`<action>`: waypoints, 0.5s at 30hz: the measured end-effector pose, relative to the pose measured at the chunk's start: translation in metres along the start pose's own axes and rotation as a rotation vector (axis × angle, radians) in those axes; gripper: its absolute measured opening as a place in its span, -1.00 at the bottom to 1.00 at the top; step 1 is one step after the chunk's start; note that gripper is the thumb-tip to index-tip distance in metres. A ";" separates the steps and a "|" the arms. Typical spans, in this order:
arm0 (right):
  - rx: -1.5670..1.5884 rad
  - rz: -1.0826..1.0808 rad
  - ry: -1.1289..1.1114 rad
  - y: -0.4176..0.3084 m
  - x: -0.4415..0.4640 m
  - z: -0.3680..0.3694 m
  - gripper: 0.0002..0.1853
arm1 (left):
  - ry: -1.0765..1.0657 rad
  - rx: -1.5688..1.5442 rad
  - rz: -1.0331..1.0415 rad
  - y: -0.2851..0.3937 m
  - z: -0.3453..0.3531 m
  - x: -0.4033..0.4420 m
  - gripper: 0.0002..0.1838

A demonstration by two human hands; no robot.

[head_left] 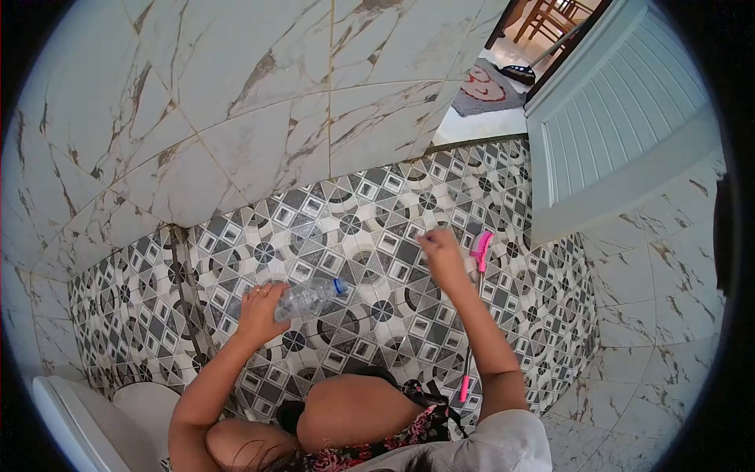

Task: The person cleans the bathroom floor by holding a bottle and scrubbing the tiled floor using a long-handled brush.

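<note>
A clear plastic bottle (308, 297) with a blue cap lies tilted low over the patterned floor, its cap pointing right. My left hand (263, 311) is wrapped round the bottle's left part. Out to the right, my right hand (442, 256) is above the tiles with its fingers curled; whether anything small is between them is too hard to make out. Just right of that hand, a brush with a pink head (482, 245) and a pink-ended handle lies on the floor.
Marbled tile walls (259, 86) stand ahead and at the right. A white louvred door (621, 118) is open at the upper right, with a grey mat (489, 90) beyond the threshold. A white toilet (75, 425) is at the lower left.
</note>
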State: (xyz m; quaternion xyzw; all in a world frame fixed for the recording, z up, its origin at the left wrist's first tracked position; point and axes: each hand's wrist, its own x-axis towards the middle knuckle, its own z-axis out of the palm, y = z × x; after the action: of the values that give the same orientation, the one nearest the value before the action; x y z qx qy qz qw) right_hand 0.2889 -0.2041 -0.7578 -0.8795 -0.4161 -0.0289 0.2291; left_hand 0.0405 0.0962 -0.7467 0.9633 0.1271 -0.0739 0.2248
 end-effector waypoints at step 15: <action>0.834 -0.093 -0.326 -0.101 -0.008 0.050 -0.65 | -0.049 0.068 0.206 0.018 0.006 0.001 -0.27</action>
State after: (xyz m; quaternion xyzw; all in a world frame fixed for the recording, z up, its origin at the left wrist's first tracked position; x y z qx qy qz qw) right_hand 0.2015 -0.1329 -0.7663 -0.6854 -0.4617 0.2699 0.4942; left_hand 0.0455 0.0782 -0.7445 0.9762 0.0190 -0.0784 0.2013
